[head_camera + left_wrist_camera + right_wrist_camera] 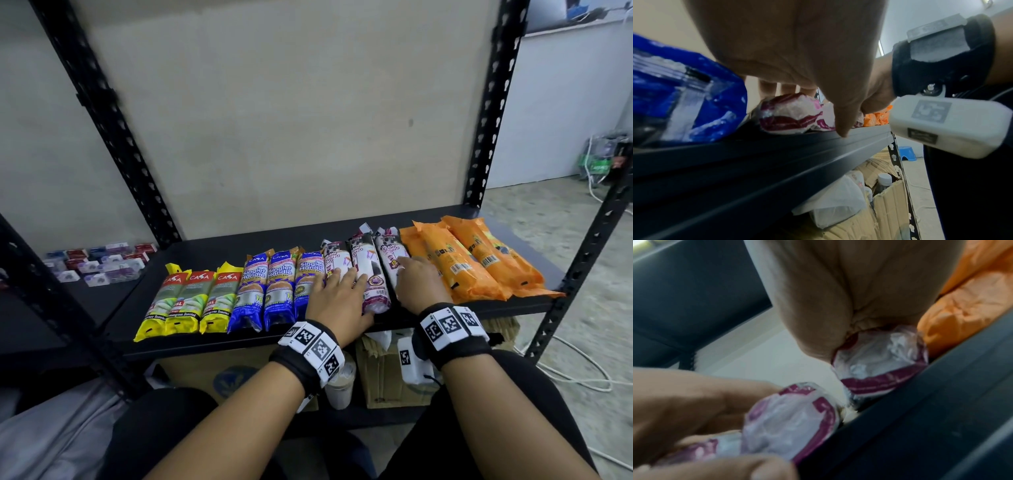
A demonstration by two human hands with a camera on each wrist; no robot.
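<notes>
Black shelf (205, 246), one tier, with stock laid flat in a row, long axes front to back. Left to right there are three yellow packs (191, 301), three blue packs (270, 291), three white-and-maroon rolls, then orange packs (472, 263) at the right end. They lie side by side, most of them touching.

Left roll (333, 263), middle roll (375, 291) and right roll (390, 260) sit centre-right on the shelf, between blue and orange.

Left hand (334, 301): palm down across the left roll and middle roll. Fingers are straight and a little spread along them. Thumb tip is at the shelf's front edge, by the middle roll's near end. The hand rests on the rolls.

Right hand (423, 286): arched over the near half of the right roll, thumb down its left side and palm on top, gripping it. The fingers on the orange side are hidden. The roll's near end sits at the shelf's front lip, just beside the nearest orange pack.

Below the shelf: an open cardboard box (890, 211) holds a white-capped bottle (884, 178). A pale plastic bag (838, 203) sits just left of it; what is in the bag cannot be made out.

Neighbouring shelf, far left: small packets (99, 263), red, blue and purple, in loose rows.
</notes>
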